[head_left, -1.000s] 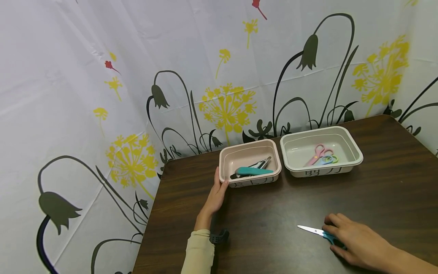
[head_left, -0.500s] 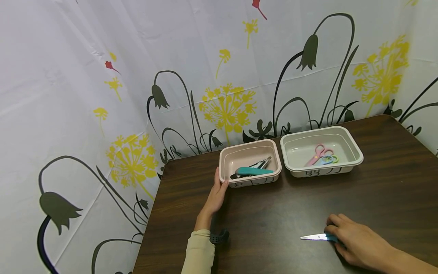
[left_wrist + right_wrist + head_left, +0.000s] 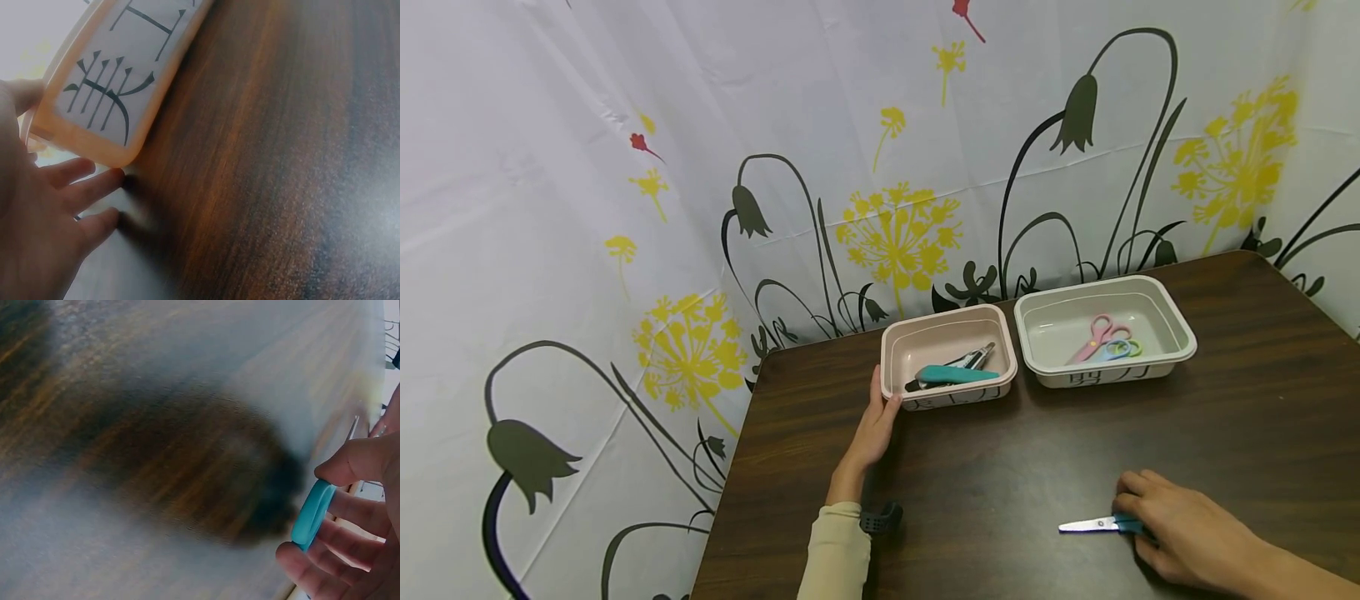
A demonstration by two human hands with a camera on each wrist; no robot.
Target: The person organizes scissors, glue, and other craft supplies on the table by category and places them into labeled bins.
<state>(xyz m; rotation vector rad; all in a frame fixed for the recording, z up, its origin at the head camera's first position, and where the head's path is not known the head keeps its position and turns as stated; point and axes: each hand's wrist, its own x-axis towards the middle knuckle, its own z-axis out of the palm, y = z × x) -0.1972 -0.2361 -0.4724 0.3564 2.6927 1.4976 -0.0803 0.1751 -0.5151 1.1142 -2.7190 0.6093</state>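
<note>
Small scissors (image 3: 1090, 526) with turquoise handles lie low over the table, blades closed and pointing left in the head view. My right hand (image 3: 1191, 533) holds them by the handles, one handle loop (image 3: 312, 515) showing between thumb and fingers in the right wrist view. My left hand (image 3: 871, 432) rests against the left front corner of a pink plastic box (image 3: 936, 337), its fingers fairly straight along the end. Inside that box are a turquoise utility knife (image 3: 958, 374) and a metallic one (image 3: 979, 358). Black writing on a white label (image 3: 112, 94) marks its front.
To the right of the pink box stands a grey-green box (image 3: 1052, 321) with pink scissors (image 3: 1101, 335) and blue and green scissors handles (image 3: 1118, 348). Both boxes are on the dark wooden table (image 3: 1000, 483), near its back edge. A flowered curtain (image 3: 820, 83) hangs behind.
The scissors' blades have swung to point more squarely left and shifted slightly right and down. The right hand has moved slightly with them. My left hand and both boxes have stayed put.
</note>
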